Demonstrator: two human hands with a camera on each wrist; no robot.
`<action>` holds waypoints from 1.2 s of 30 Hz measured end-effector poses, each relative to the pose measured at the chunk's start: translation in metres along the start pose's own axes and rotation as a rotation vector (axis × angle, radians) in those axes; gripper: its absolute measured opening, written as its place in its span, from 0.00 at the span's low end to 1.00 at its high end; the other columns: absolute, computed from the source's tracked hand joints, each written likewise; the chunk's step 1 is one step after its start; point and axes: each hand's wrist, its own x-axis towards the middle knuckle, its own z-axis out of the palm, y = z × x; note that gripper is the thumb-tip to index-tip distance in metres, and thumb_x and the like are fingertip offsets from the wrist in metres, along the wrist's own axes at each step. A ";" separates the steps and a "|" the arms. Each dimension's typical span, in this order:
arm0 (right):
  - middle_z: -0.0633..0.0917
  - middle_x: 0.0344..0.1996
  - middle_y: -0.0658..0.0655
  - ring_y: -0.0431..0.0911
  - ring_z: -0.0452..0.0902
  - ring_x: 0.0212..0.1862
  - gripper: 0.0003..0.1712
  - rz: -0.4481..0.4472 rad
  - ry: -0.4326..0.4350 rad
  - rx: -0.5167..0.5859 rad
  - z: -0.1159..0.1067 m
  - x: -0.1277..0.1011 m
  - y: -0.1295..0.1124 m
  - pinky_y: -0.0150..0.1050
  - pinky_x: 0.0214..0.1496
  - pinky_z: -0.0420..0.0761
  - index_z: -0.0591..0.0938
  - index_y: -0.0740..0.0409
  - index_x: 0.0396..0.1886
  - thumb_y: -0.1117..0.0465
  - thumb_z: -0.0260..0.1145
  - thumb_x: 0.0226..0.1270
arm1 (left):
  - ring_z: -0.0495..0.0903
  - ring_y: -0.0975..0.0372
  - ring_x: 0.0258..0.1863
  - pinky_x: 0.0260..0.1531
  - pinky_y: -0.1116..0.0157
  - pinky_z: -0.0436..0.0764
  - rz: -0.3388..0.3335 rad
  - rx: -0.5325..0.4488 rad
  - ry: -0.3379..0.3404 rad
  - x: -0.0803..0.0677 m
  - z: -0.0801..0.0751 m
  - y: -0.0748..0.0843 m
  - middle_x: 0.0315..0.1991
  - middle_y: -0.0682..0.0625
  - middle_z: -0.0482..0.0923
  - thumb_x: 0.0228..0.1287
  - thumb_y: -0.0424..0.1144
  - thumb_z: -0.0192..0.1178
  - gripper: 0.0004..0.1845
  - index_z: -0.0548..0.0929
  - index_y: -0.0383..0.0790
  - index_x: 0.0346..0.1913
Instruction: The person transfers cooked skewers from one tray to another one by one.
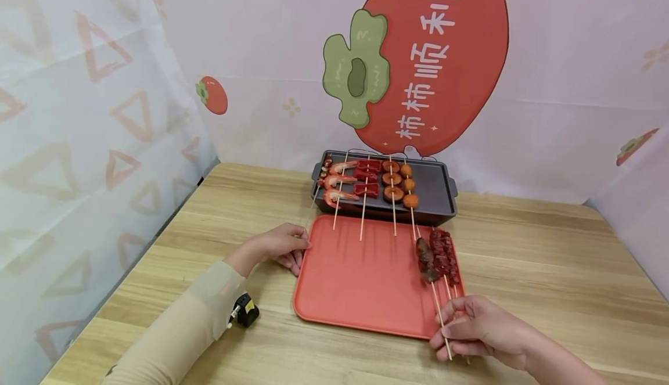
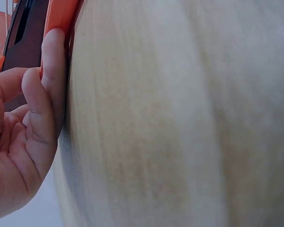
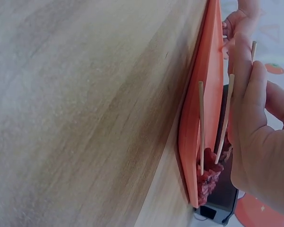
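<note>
On the desk (image 1: 522,245), the red tray (image 1: 360,280) is steadied by the left hand (image 1: 279,245), fingers relaxed against its edge. Right hand (image 1: 481,330) pinches a meat skewer (image 1: 431,269) stick lying on the tray; thin stick risks slipping or rolling.

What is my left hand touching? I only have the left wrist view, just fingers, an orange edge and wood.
Observer: Your left hand rests against the left edge of the orange tray on the wooden table.
Operator: Anything on the tray?
Observer: Meat skewers lie at its right side; your right hand pinches their sticks.
Operator: What's behind the tray?
Observer: A dark grill pan holding shrimp skewers and others.
</note>
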 end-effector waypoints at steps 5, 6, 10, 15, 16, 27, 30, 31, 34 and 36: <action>0.89 0.41 0.61 0.46 0.89 0.41 0.08 -0.003 0.064 -0.010 0.002 0.004 0.000 0.25 0.39 0.84 0.72 0.66 0.48 0.67 0.57 0.73 | 0.83 0.62 0.15 0.15 0.72 0.77 -0.001 0.005 0.003 0.000 0.000 0.001 0.17 0.47 0.77 0.76 0.36 0.49 0.09 0.73 0.35 0.37; 0.89 0.40 0.61 0.46 0.89 0.41 0.09 -0.001 0.084 -0.010 0.003 0.005 0.000 0.25 0.38 0.84 0.72 0.66 0.48 0.67 0.57 0.73 | 0.83 0.62 0.15 0.15 0.72 0.77 0.000 0.006 0.001 0.000 0.000 0.002 0.17 0.47 0.77 0.76 0.36 0.49 0.09 0.72 0.35 0.37; 0.89 0.39 0.60 0.46 0.90 0.39 0.11 0.022 0.167 -0.021 0.008 0.008 -0.001 0.26 0.37 0.84 0.71 0.68 0.49 0.67 0.58 0.72 | 0.83 0.61 0.15 0.15 0.72 0.77 -0.003 0.009 -0.001 0.001 0.000 0.003 0.17 0.47 0.78 0.76 0.36 0.50 0.08 0.72 0.35 0.38; 0.90 0.37 0.61 0.48 0.90 0.38 0.13 0.038 0.206 -0.027 0.012 0.012 -0.002 0.27 0.37 0.85 0.70 0.70 0.50 0.68 0.60 0.71 | 0.82 0.62 0.14 0.14 0.73 0.76 -0.005 0.003 0.003 0.001 0.000 0.003 0.16 0.47 0.77 0.76 0.35 0.50 0.08 0.72 0.35 0.38; 0.90 0.37 0.61 0.48 0.90 0.38 0.14 0.041 0.202 -0.021 0.012 0.012 -0.002 0.28 0.37 0.85 0.70 0.70 0.51 0.68 0.60 0.70 | 0.82 0.62 0.14 0.14 0.73 0.76 -0.004 0.005 -0.001 0.001 0.000 0.003 0.16 0.47 0.77 0.76 0.35 0.49 0.08 0.72 0.35 0.38; 0.89 0.34 0.57 0.47 0.90 0.37 0.16 0.096 0.215 -0.053 0.010 0.014 -0.005 0.28 0.35 0.85 0.69 0.68 0.55 0.66 0.58 0.72 | 0.83 0.62 0.15 0.15 0.73 0.76 0.005 0.000 -0.004 0.001 -0.001 0.004 0.17 0.47 0.78 0.76 0.36 0.49 0.08 0.73 0.34 0.38; 0.89 0.33 0.57 0.47 0.89 0.36 0.17 0.100 0.231 -0.090 0.011 0.011 -0.006 0.28 0.33 0.84 0.70 0.69 0.55 0.64 0.58 0.72 | 0.84 0.62 0.16 0.15 0.73 0.76 0.019 0.000 -0.022 0.000 0.000 0.003 0.17 0.48 0.78 0.76 0.36 0.49 0.08 0.73 0.35 0.38; 0.89 0.33 0.58 0.46 0.89 0.35 0.18 0.099 0.234 -0.103 0.011 0.009 -0.007 0.28 0.33 0.84 0.70 0.70 0.56 0.64 0.59 0.72 | 0.84 0.62 0.16 0.15 0.73 0.77 0.029 0.005 -0.029 -0.001 0.000 0.003 0.17 0.48 0.78 0.77 0.36 0.48 0.09 0.72 0.35 0.37; 0.88 0.34 0.58 0.47 0.89 0.35 0.20 0.093 0.231 -0.138 0.011 0.005 -0.009 0.27 0.33 0.84 0.71 0.71 0.57 0.62 0.58 0.72 | 0.84 0.63 0.16 0.15 0.74 0.77 0.035 0.011 -0.037 -0.001 -0.001 0.002 0.16 0.49 0.78 0.77 0.35 0.47 0.08 0.72 0.36 0.37; 0.88 0.34 0.58 0.48 0.89 0.35 0.21 0.084 0.220 -0.158 0.010 0.003 -0.010 0.27 0.32 0.83 0.71 0.72 0.58 0.62 0.57 0.73 | 0.83 0.63 0.16 0.15 0.74 0.77 0.026 0.009 -0.030 -0.002 -0.001 0.001 0.16 0.49 0.78 0.77 0.36 0.48 0.08 0.72 0.36 0.38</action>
